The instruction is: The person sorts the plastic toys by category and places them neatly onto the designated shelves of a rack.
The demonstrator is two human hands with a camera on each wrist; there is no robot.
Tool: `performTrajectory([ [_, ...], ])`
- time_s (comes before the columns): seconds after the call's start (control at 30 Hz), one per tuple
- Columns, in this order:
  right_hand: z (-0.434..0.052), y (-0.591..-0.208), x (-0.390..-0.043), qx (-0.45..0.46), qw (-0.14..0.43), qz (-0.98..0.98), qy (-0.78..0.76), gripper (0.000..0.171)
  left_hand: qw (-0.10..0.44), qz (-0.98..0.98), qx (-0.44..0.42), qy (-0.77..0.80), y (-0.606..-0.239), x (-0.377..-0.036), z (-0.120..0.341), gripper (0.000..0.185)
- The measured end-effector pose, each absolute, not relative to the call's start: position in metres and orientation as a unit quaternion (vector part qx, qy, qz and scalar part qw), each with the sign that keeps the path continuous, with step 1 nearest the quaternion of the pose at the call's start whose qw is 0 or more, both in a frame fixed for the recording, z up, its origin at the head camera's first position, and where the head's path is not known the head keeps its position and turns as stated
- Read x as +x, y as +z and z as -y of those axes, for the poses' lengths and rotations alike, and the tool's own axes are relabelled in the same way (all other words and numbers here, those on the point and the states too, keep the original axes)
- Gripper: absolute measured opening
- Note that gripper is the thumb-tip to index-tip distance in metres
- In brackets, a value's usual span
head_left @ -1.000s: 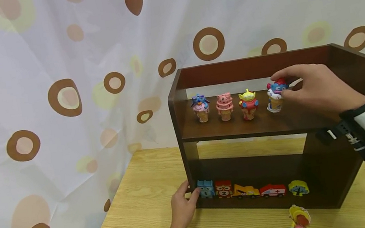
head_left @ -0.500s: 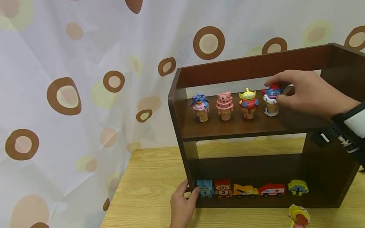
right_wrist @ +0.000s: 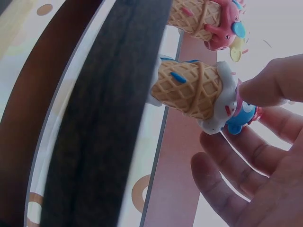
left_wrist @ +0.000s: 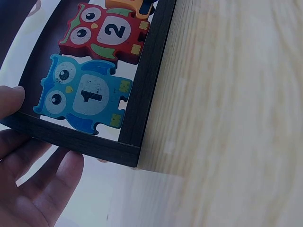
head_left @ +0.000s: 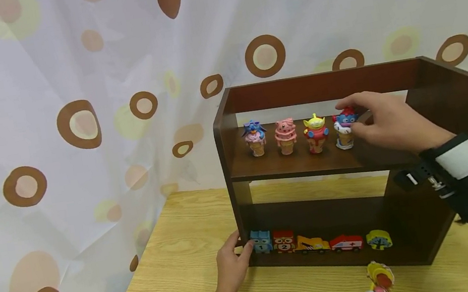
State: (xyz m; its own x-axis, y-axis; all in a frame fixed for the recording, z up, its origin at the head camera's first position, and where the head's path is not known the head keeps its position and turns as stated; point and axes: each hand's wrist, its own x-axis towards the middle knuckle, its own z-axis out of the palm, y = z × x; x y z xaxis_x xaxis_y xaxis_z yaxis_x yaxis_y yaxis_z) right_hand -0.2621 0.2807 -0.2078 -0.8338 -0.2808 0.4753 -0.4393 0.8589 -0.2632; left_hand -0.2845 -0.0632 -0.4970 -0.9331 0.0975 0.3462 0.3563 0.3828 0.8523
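A dark brown wooden shelf [head_left: 449, 81] is standing on a light wooden table [head_left: 180, 272], near the table's back edge. The right hand [head_left: 388, 122] is reaching over the upper board, and its thumb and fingertips are pinching the head of an ice-cream cone figure [head_left: 344, 130]. This figure is standing upright near the middle of the upper board, its long axis vertical, the cone pointing down to the board and the blue and red head pointing up. It is having a waffle-pattern cone with white cream above. It is the rightmost in a row with three other cone figures [head_left: 285, 136]. The left hand [head_left: 231, 267] is resting with relaxed fingers at the left front corner of the lower board, just beside a blue owl block [head_left: 261, 241] bearing the number 1.
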Motion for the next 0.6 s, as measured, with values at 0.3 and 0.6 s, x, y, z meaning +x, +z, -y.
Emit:
performTrajectory([
  [0.3,-0.2801,-0.2081,-0.264,0.19,0.216,0.94,0.184,0.041,0.119,0.825,-0.137,-0.535,-0.4965,-0.2842,0.0631,0.039],
  [0.6,-0.2784,-0.207,-0.2639,0.174,0.207,0.944,0.192,0.042,0.122,0.826,-0.137,-0.532,-0.4974,-0.2851,0.0632,0.038],
])
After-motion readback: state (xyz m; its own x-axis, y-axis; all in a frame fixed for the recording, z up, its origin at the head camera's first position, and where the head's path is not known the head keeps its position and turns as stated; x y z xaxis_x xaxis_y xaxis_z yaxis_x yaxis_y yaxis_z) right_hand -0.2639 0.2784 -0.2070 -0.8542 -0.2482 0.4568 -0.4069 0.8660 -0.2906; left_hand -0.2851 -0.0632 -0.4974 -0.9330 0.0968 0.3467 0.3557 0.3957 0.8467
